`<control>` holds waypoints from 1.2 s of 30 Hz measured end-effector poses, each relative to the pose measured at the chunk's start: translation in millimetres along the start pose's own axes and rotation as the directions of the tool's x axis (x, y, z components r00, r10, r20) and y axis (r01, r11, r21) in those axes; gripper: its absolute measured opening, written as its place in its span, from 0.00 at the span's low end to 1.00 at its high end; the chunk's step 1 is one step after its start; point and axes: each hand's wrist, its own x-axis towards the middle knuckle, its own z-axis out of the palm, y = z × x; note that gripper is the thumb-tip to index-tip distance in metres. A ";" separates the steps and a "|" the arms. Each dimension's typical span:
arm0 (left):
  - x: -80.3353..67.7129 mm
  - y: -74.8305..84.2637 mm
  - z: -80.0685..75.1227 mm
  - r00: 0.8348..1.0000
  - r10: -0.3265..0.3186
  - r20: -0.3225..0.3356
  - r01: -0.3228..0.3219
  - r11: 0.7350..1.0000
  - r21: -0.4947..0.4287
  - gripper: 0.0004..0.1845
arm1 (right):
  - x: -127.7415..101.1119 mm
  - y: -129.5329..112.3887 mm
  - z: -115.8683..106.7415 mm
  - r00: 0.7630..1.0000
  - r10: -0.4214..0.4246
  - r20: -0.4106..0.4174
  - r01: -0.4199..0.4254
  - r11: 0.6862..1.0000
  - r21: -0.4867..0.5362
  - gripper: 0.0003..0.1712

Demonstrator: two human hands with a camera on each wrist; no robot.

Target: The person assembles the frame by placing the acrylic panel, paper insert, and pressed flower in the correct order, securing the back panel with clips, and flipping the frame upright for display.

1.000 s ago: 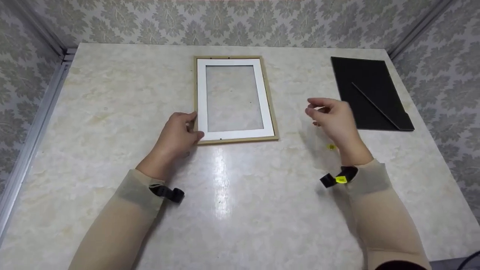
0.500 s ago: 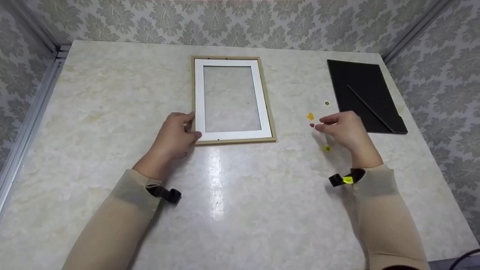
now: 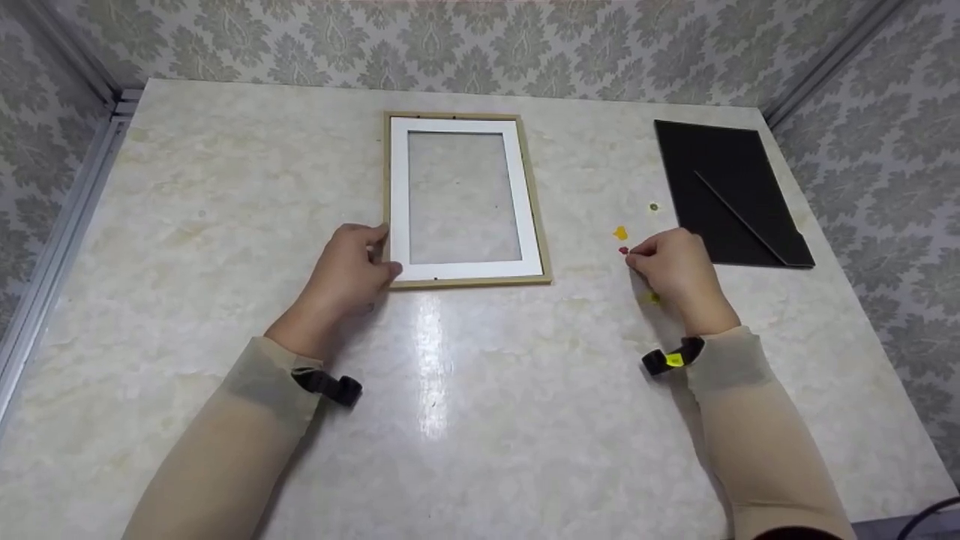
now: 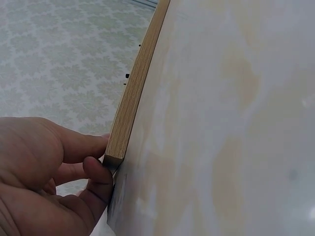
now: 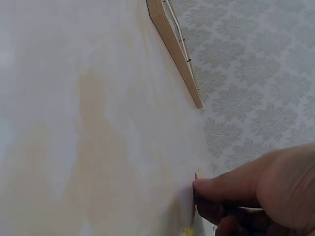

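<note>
left hand (image 3: 351,268): we keep gripping the picture frame (image 3: 466,201) at its near-left corner, mid-table | right hand (image 3: 670,267): has dropped from the air, fingertips now pinching at the red bit (image 3: 623,250) | pickup seems started

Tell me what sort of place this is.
Probably a small craft or recording booth rather than a lived-in room: a marble-look table boxed in by damask-patterned walls with metal corner rails, where a picture frame lies apart from its black backing board.
</note>
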 end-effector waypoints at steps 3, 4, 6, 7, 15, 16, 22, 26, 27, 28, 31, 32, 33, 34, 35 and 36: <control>-0.7 -0.6 -1.4 1.000 0.001 0.001 -0.001 1.000 0.013 0.36 | 0.0 0.1 2.0 0.999 -0.025 -0.026 0.025 1.000 -0.015 0.12; -1.0 -0.8 -1.8 1.000 0.002 0.002 -0.002 1.000 0.017 0.36 | 0.0 0.5 2.5 0.999 -0.033 -0.031 0.032 0.999 -0.020 0.12; -0.8 -1.4 -2.1 1.000 0.003 0.004 -0.003 1.000 0.024 0.36 | -0.2 1.6 3.8 0.998 -0.047 -0.036 0.046 0.998 -0.033 0.13; -0.7 -1.4 -2.4 1.000 0.002 0.005 -0.002 1.000 0.023 0.36 | -0.1 1.6 4.1 0.998 -0.055 -0.033 0.053 0.998 -0.044 0.13; 0.7 -1.7 -2.6 1.000 0.015 -0.010 -0.015 1.000 0.008 0.35 | 0.2 -1.1 7.3 0.995 -0.092 0.043 0.099 0.976 -0.194 0.17; 0.7 -1.9 -2.5 1.000 0.012 -0.010 -0.012 1.000 0.004 0.35 | 0.1 -1.7 7.6 0.994 -0.095 0.048 0.103 0.973 -0.208 0.18; -0.1 -3.0 -1.7 1.000 0.008 -0.017 -0.008 1.000 0.011 0.35 | 0.4 -1.7 9.5 0.994 -0.087 0.067 0.100 0.970 -0.222 0.18; 0.1 -3.7 -1.0 1.000 0.006 -0.017 -0.006 1.000 0.005 0.35 | 1.2 0.5 8.3 0.994 -0.076 0.080 0.091 0.975 -0.203 0.18; 0.1 -3.5 -1.0 1.000 0.006 -0.017 -0.006 1.000 0.002 0.35 | 1.1 0.6 7.5 0.994 -0.074 0.077 0.088 0.977 -0.192 0.17; -0.1 -3.4 -1.1 1.000 0.006 -0.016 -0.006 1.000 0.002 0.35 | 0.7 0.5 6.4 0.995 -0.074 0.072 0.086 0.980 -0.180 0.17; -0.2 -3.2 -1.2 1.000 0.001 -0.015 -0.001 1.000 0.003 0.35 | -1.5 -0.6 2.2 0.995 -0.091 0.031 0.094 0.985 -0.145 0.15; -0.4 -3.0 -1.3 1.000 -0.001 -0.014 0.001 1.000 0.003 0.35 | -2.3 -1.0 0.7 0.995 -0.101 0.015 0.102 0.984 -0.143 0.15; -0.6 -2.9 -1.4 1.000 -0.004 -0.014 0.004 1.000 0.004 0.35 | -3.5 -1.6 -0.7 0.994 -0.108 0.003 0.108 0.984 -0.144 0.15; -0.6 -2.8 -1.4 1.000 -0.005 -0.015 0.005 1.000 0.003 0.35 | -4.7 -2.3 -2.2 0.993 -0.114 -0.004 0.112 0.982 -0.151 0.15; -0.6 -2.9 -1.5 1.000 -0.008 -0.015 0.008 1.000 -0.001 0.35 | -5.9 -2.9 -3.2 0.993 -0.117 -0.008 0.114 0.981 -0.159 0.14; -0.5 -3.0 -1.5 1.000 -0.011 -0.016 0.011 1.000 -0.004 0.35 | -7.1 -3.5 -3.9 0.993 -0.118 -0.009 0.114 0.979 -0.171 0.14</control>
